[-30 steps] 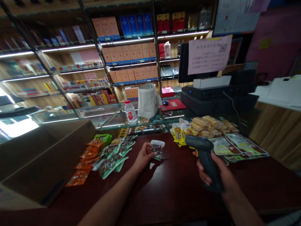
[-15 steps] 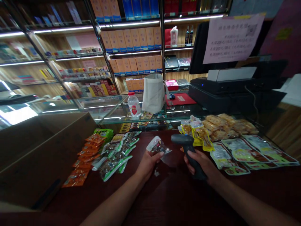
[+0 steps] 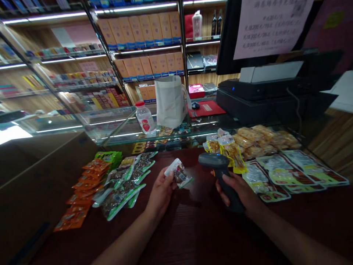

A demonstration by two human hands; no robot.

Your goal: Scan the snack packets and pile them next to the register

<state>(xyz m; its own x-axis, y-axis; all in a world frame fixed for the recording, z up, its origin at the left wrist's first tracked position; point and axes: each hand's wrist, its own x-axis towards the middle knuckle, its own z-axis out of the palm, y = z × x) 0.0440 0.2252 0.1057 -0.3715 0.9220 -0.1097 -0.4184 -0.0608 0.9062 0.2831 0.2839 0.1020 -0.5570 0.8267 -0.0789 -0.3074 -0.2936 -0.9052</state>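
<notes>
The weak point, as I judge it, is the grip on the small clear plastic snack packet (image 3: 178, 173). It is pinched at its near end only, so most of it sticks out free above the dark red-brown wooden worktop (image 3: 193, 235) and a slack pinch could let it drop. It is also tilted and glossy. Under the shelf lights, glare or a bad angle could hide its print from the head of the dark grey handheld barcode scanner (image 3: 217, 163). That head sits just right of the packet, apart from it, and close to the yellow snack packets (image 3: 226, 149) lying just beyond the right hand. A stray aim could land on those instead.

The left hand (image 3: 162, 187) is closed in a fingertip pinch on the packet, thumb against the curled fingers, holding it up off the worktop. The right hand (image 3: 237, 189) is wrapped in a full fist round the scanner's handle, with its head pointing away from the person and slightly towards the packet.

Left of the left hand lie a heap of green-edged clear packets (image 3: 124, 186), then a row of orange packets (image 3: 82, 191) and a brown cardboard box (image 3: 35, 176). Right of the right hand lie flat white-and-green packs (image 3: 289, 171)
</notes>
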